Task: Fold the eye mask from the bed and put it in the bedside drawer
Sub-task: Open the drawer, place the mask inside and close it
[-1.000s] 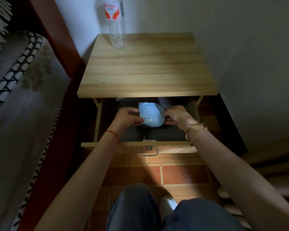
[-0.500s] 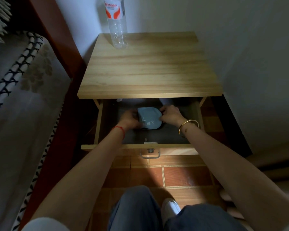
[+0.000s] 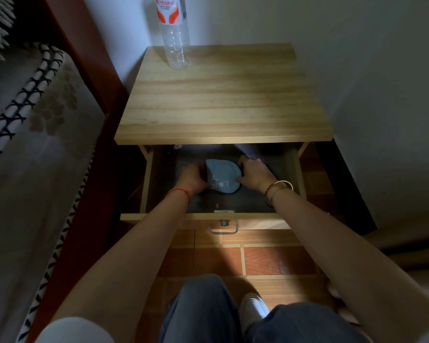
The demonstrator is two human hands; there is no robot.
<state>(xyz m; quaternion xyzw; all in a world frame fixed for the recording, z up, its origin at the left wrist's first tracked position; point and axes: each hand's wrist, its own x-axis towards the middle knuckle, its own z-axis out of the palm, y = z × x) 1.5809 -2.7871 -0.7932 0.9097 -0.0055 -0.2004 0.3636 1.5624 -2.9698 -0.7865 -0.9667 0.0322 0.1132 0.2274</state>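
Observation:
The folded light-blue eye mask [image 3: 222, 175], with pale writing on it, lies low inside the open bedside drawer [image 3: 233, 217], on its dark bottom. My left hand [image 3: 192, 178] grips the mask's left edge and my right hand [image 3: 254, 173] grips its right edge. Both hands are down inside the drawer, fingers curled around the mask. The drawer's back part is hidden under the wooden tabletop.
The wooden bedside table [image 3: 221, 100] carries a clear plastic bottle [image 3: 174, 33] at its back left. The bed [image 3: 30, 144] with a patterned cover runs along the left. A white wall stands close on the right. My knees and a white shoe [image 3: 255, 306] are over the tiled floor.
Both hands have lowered the mask from above the drawer's front part down and deeper into the drawer, where it now rests on the bottom.

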